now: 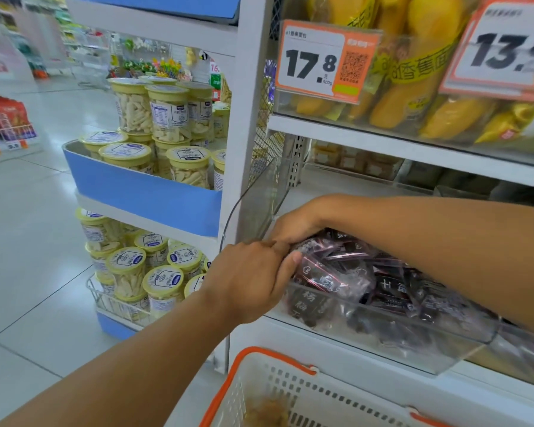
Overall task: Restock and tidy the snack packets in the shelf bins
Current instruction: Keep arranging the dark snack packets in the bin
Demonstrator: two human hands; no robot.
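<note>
A clear plastic shelf bin on the middle shelf holds a heap of dark purple snack packets. My left hand grips the left end of the heap, thumb pressed against a packet at the bin's left edge. My right hand reaches across from the right and curls over the top of the same packets at the bin's back left corner. Both hands touch each other there. The fingertips of my right hand are hidden among the packets.
Above, bins of yellow banana-shaped packets carry price tags 17.8 and 13.8. A white basket with orange handles sits below the bin. To the left, a blue end display holds stacked yellow-lidded jars. Tiled aisle floor lies beyond.
</note>
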